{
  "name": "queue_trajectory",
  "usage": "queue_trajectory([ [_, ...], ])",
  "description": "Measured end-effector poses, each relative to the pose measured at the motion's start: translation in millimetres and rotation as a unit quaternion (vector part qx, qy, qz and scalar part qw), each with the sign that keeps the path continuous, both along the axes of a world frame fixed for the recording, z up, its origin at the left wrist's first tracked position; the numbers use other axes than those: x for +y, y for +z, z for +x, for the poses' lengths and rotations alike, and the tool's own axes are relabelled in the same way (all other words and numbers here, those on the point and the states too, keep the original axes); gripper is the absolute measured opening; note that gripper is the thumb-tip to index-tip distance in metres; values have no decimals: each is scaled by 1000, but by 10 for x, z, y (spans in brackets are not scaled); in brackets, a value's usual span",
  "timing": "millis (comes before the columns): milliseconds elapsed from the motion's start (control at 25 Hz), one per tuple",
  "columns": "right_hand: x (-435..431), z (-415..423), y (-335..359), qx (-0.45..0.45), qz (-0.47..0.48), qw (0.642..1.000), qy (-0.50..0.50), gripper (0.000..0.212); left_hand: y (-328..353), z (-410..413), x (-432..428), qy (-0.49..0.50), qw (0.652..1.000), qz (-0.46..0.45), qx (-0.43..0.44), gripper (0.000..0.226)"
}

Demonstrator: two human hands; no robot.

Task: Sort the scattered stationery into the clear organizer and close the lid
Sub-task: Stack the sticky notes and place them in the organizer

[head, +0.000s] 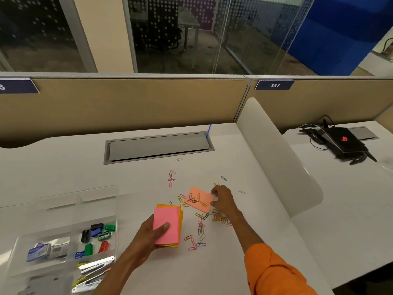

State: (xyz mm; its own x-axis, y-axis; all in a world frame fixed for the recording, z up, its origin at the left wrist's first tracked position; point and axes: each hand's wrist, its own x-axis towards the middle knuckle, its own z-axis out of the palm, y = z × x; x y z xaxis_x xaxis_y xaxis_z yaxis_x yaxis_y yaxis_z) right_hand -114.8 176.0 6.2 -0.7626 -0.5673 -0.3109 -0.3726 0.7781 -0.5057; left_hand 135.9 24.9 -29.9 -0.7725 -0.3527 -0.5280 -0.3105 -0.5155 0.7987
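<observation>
Two hands share the work: the left hand [152, 229] grips a sticky-note stack [168, 224], gathering sheets, while the right hand [221, 199] pinches the orange note [198, 199] beside it; the organizer [63, 231] sits open further left.

White desk [63, 171] bears clear organizer [49, 235], scattered paper clips [201, 227] and peach notepad [205, 195].

Cut off by the lower-left edge — clear organizer [63, 211] and staplers [96, 266]. Hidden beneath the sticky-note stack [168, 218]: fingers of the left hand [147, 234]. Too small to read — print on staple boxes [45, 251].
</observation>
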Motion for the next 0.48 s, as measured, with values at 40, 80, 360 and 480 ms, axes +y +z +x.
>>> queue_trajectory([
  [40, -14, -26, 1, -4, 8, 1000, 8, 41, -9, -1, -9, 2, 1000, 1, 0, 50],
  [80, -28, -55, 4, -12, 17, 1000, 13, 41, -14, -2, -16, 4, 1000, 2, 1, 49],
  [360, -55, -147, 47, -82, 44, 996, -15, 44, -33, -2, -21, 6, 1000, 2, 3, 49],
  [480, -18, -115, 50, -95, 12, 995, -28, 40, -49, 20, -31, 8, 1000, 3, 5, 49],
])
